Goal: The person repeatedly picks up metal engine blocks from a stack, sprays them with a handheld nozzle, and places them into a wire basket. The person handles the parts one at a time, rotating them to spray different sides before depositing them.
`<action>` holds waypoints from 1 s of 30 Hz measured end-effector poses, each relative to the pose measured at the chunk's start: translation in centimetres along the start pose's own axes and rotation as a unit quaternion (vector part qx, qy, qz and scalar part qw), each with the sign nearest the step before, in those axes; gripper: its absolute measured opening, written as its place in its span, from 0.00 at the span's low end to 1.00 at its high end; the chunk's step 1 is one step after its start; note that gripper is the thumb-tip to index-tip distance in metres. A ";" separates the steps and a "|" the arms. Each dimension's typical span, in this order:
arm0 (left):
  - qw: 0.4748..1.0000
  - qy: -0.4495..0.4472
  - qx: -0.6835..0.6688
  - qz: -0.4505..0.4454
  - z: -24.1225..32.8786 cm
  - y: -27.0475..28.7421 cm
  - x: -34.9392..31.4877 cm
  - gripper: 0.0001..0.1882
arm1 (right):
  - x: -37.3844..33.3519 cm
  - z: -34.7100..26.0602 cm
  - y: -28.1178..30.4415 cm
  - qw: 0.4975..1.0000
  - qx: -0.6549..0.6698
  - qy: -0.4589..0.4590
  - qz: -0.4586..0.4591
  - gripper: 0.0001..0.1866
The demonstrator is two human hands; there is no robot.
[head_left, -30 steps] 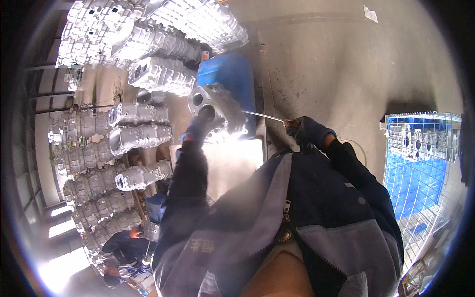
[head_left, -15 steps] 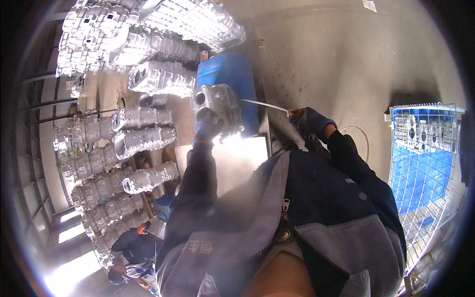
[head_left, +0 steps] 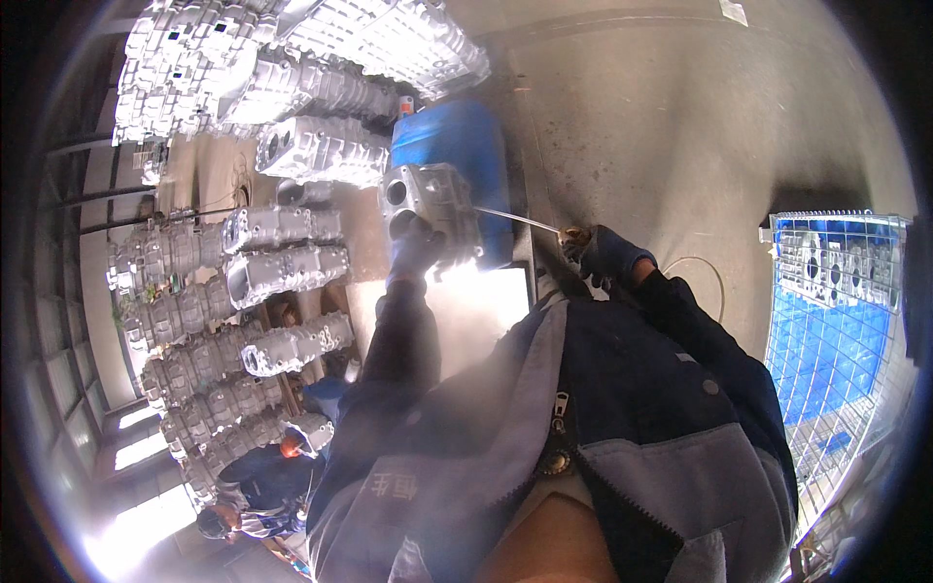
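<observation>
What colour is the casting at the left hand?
The casting is silver-grey, seen in the head view.

From where I stand, the left hand (head_left: 416, 255) and right hand (head_left: 603, 257) both look to be in dark bluish gloves (head_left: 617, 251). Just behind each glove comes a long, dark navy sleeve (head_left: 695, 311). Farther back from the hands, the jacket (head_left: 632, 364) is navy with broad grey panels (head_left: 680, 471); pale lettering (head_left: 394, 486) marks the left hand's side. Midway between the hands' sides sit a silvery zip pull (head_left: 560, 408) and a round brassy button (head_left: 556, 462); toward the right hand's side, a dull round snap (head_left: 710, 387) and a short pale tab (head_left: 686, 358)
</observation>
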State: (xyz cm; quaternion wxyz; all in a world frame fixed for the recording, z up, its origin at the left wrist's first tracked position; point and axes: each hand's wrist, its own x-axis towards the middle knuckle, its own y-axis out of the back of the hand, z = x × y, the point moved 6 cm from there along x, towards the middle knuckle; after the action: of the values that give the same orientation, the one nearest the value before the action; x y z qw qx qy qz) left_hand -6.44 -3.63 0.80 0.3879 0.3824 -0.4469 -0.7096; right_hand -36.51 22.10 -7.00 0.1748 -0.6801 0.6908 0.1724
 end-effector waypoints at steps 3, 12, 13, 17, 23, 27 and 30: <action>0.992 -0.082 0.073 0.055 0.7 0.3 0.0 0.26 | -0.3 0.1 0.2 1.000 -0.007 -0.006 -0.006 0.18; 0.999 0.005 0.029 -0.041 2.2 0.8 -0.5 0.20 | -1.1 -1.3 0.6 1.000 -0.021 0.006 -0.021 0.18; 0.998 -0.025 0.049 -0.025 2.8 1.1 -0.5 0.20 | -1.2 -1.4 0.6 0.999 -0.022 0.005 -0.023 0.18; 0.997 -0.016 0.060 -0.042 2.6 1.3 -0.6 0.19 | -1.6 -1.7 0.9 0.999 -0.025 -0.005 -0.023 0.18; 0.978 -0.165 0.130 0.017 1.7 0.5 0.0 0.20 | -0.5 -0.9 1.9 0.999 -0.030 -0.034 -0.012 0.18; 0.990 -0.085 0.111 -0.006 -0.5 -0.3 0.8 0.27 | 1.0 -0.3 1.2 0.997 -0.028 0.044 0.062 0.19; 0.993 -0.060 0.098 -0.022 -0.4 -0.2 0.6 0.27 | 1.5 -0.1 1.1 0.991 -0.024 0.088 0.097 0.19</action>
State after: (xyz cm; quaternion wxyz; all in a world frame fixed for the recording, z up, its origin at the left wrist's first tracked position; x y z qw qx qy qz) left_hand -6.35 -4.26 0.38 0.3049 0.3851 -0.5285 -0.6924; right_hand -37.67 20.77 -7.60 0.0794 -0.6268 0.7616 0.1446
